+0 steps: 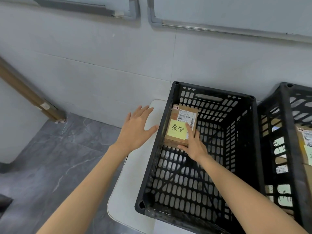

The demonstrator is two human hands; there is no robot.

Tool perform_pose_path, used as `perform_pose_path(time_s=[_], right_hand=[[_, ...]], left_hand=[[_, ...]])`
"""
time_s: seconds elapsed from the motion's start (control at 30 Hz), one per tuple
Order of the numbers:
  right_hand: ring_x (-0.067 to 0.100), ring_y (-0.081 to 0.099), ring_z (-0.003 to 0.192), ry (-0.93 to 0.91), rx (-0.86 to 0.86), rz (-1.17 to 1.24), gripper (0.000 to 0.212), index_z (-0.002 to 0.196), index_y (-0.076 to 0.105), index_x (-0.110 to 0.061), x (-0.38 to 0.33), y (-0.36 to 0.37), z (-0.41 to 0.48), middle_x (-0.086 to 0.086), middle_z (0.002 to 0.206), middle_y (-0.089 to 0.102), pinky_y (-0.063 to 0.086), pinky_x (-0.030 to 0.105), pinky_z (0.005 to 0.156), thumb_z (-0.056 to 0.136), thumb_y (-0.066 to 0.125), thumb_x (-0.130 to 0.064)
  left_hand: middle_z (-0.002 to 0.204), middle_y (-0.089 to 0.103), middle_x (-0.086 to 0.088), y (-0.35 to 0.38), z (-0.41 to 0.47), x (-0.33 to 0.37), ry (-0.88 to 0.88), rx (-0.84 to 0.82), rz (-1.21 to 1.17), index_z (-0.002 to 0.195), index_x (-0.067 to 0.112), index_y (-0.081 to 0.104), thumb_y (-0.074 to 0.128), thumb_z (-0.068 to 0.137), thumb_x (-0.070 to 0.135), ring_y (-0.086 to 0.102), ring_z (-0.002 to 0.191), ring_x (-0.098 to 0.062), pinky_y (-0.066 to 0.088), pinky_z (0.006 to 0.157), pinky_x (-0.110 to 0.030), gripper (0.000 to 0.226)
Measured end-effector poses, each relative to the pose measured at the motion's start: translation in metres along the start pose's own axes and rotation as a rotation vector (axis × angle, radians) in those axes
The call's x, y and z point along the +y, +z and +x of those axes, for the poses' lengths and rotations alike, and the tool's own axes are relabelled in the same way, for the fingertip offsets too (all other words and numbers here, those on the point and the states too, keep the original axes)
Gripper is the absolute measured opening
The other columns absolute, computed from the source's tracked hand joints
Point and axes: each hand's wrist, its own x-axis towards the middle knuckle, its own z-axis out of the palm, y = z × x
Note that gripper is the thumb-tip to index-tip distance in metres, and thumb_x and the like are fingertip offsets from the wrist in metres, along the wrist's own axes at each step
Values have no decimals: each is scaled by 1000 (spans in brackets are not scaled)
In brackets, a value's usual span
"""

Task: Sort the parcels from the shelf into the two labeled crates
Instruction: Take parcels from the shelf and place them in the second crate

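White table (128, 191) by tiled wall, black crate (152, 166) on its right side. Parcel (181, 122) in crate's far left corner, gripped by right hand (194, 146), thumb at near edge. Left hand (135, 130) spread, empty, over table's far edge.

Both forearms are bare along all the length that shows, slender and smooth. The left hand (135, 132) and the right hand (194, 146) are bare as well, with long, slim fingers; the nails are too small to make out.
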Motion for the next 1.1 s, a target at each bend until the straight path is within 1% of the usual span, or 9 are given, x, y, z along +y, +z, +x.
perform_pose_path(time_s=[0.1, 0.17, 0.2, 0.33, 0.47, 0.63, 0.8, 1.0, 1.1], right_hand=[[31, 48, 128, 20, -116, -71, 116, 151, -21, -39, -2, -12, 1, 18, 161, 2, 53, 36, 87, 84, 73, -43], [34, 37, 138, 46, -185, -106, 114, 152, -19, -39, -4, -26, 2, 19, 162, -2, 46, 41, 101, 84, 72, -49], [35, 35, 140, 51, -207, -117, 112, 153, -16, -38, -5, -34, 1, 20, 162, 0, 44, 43, 103, 83, 71, -52], [34, 37, 138, -2, -219, -101, 103, 156, -6, -33, -14, -63, -11, 19, 157, 21, 41, 45, 107, 86, 66, -56], [29, 43, 134, -127, -94, -64, 87, 157, 9, -25, -26, -92, -44, 11, 153, 38, 41, 44, 106, 92, 60, -51], [25, 47, 132, -235, 47, -33, 77, 155, 19, -25, -39, -123, -111, 5, 150, 45, 44, 46, 103, 94, 58, -50], [23, 48, 131, -353, 145, -17, 73, 154, 23, -28, -46, -142, -197, 3, 149, 46, 47, 46, 101, 93, 59, -49], [23, 51, 128, -460, 186, -57, 73, 153, 26, -25, -54, -147, -311, 2, 149, 46, 50, 47, 98, 93, 55, -53], [25, 52, 128, -533, 196, -75, 72, 153, 27, -25, -61, -144, -366, 5, 147, 48, 48, 50, 100, 93, 52, -56]], left_hand=[[160, 25, 2, 2, -5, 4, -2, -8, 5, 151, 22, 30, 52, 96, 43, 10, 150, -16, 8, 121, -47, 63], [160, 24, 2, 2, -10, 8, -3, -5, 9, 151, 22, 30, 52, 96, 43, 10, 150, -16, 8, 121, -47, 63], [160, 25, 2, 2, -13, 11, -4, -2, 7, 151, 22, 30, 51, 96, 43, 10, 150, -16, 8, 121, -46, 62], [159, 26, 2, -2, -26, 22, -7, 11, -10, 151, 22, 30, 51, 97, 42, 12, 149, -16, 9, 121, -46, 61], [158, 28, 2, -12, -53, 42, -19, 52, -32, 151, 22, 31, 50, 97, 42, 14, 149, -18, 10, 121, -46, 61], [157, 31, 1, -25, -104, 74, -6, 113, -22, 151, 21, 31, 50, 98, 43, 16, 149, -19, 11, 121, -47, 60], [154, 37, -1, -35, -185, 112, -8, 186, -17, 149, 20, 34, 51, 98, 41, 22, 147, -24, 20, 118, -48, 58], [155, 36, -2, -49, -311, 151, -63, 306, -8, 149, 18, 34, 50, 98, 39, 21, 148, -21, 14, 119, -46, 58], [155, 36, -2, -57, -379, 165, -103, 380, 9, 149, 18, 34, 51, 98, 38, 20, 148, -20, 14, 119, -46, 57]])
